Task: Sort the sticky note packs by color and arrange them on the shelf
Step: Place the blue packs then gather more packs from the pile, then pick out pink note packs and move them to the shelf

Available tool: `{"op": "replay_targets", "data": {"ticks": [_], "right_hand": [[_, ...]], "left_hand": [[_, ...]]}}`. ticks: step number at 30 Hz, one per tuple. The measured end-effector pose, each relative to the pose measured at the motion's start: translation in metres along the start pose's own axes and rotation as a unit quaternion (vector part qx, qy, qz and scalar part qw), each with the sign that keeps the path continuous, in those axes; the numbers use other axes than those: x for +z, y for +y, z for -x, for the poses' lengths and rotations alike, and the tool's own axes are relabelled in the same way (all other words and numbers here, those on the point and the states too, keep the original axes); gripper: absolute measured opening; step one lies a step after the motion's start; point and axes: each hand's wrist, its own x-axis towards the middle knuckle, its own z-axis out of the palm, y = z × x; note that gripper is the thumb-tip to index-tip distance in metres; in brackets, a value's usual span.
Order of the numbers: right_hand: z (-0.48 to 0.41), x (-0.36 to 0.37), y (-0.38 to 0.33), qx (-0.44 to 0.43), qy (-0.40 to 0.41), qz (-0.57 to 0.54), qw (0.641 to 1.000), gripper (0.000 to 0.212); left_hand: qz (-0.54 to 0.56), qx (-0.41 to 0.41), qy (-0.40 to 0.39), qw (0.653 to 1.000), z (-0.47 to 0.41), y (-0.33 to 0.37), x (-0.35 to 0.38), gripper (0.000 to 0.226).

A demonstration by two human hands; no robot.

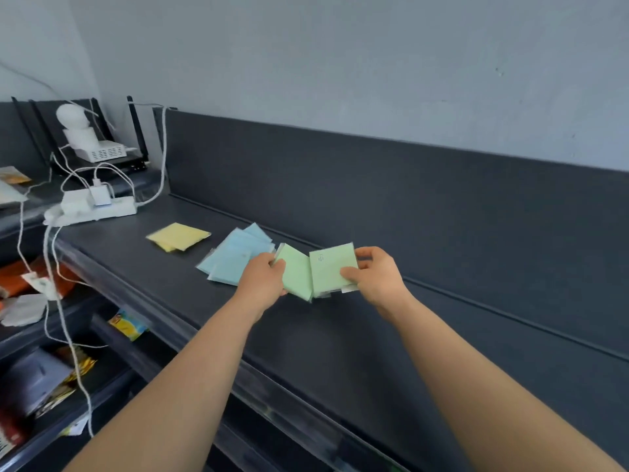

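Both hands hold green sticky note packs just above the dark shelf (340, 335). My left hand (263, 281) grips one green pack (295, 272) by its left edge, tilted. My right hand (374, 277) pinches another green pack (332, 267) at its right side, thumb on top; more packs seem stacked under it. The two green packs touch in the middle. A fanned pile of blue packs (235, 257) lies on the shelf left of my left hand. Farther left lie two overlapping yellow packs (178, 236).
A white power strip (92, 207) with plugs and trailing white cables sits at the shelf's left end, with a white router and black antennas (98, 148) behind. The shelf's dark back panel (374, 192) rises behind the packs. Lower shelves at left hold assorted packaged goods (41, 379).
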Motion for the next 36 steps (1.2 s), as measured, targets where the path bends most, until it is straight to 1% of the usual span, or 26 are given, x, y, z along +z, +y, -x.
{"op": "replay_targets", "data": {"ticks": [2, 6, 10, 13, 17, 20, 22, 24, 26, 29, 32, 36], "right_hand": [[-0.005, 0.009, 0.002, 0.014, 0.015, 0.004, 1.0, 0.035], [-0.012, 0.03, 0.006, 0.03, 0.053, 0.04, 0.997, 0.035], [-0.011, 0.047, 0.007, 0.019, 0.092, 0.079, 0.992, 0.029], [-0.009, 0.058, 0.008, 0.016, 0.099, 0.086, 0.991, 0.027], [-0.008, 0.069, 0.01, 0.016, 0.099, 0.095, 0.99, 0.036], [-0.002, 0.065, 0.006, 0.022, 0.119, 0.128, 0.984, 0.048], [0.006, 0.056, 0.002, 0.007, 0.139, 0.189, 0.972, 0.051], [0.018, 0.046, -0.003, -0.016, 0.151, 0.268, 0.951, 0.05], [0.031, 0.035, -0.006, -0.027, 0.154, 0.333, 0.93, 0.047], [0.054, 0.019, -0.006, -0.025, 0.166, 0.418, 0.893, 0.04], [0.078, 0.003, -0.001, -0.005, 0.188, 0.463, 0.866, 0.033], [0.114, -0.024, 0.009, 0.015, 0.208, 0.484, 0.85, 0.032]], "left_hand": [[-0.05, 0.007, -0.021, 0.999, -0.013, -0.003, 0.002, 0.025], [-0.115, 0.02, -0.067, 0.991, -0.029, -0.009, 0.004, 0.023], [-0.135, 0.052, -0.091, 0.985, -0.037, -0.018, 0.002, 0.035], [-0.128, 0.077, -0.103, 0.983, -0.037, -0.02, -0.001, 0.042], [-0.14, 0.087, -0.123, 0.979, -0.042, -0.023, -0.004, 0.04], [-0.186, 0.103, -0.123, 0.969, -0.042, -0.021, -0.009, 0.041], [-0.23, 0.151, -0.101, 0.956, -0.037, -0.016, -0.013, 0.044], [-0.26, 0.222, -0.076, 0.937, -0.028, -0.008, -0.015, 0.047], [-0.28, 0.286, -0.057, 0.915, -0.019, 0.0, -0.012, 0.046], [-0.303, 0.346, -0.064, 0.885, -0.005, 0.01, -0.002, 0.043], [-0.296, 0.394, -0.08, 0.866, 0.014, 0.016, 0.014, 0.034], [-0.281, 0.439, -0.099, 0.848, 0.046, 0.023, 0.039, 0.026]]}}
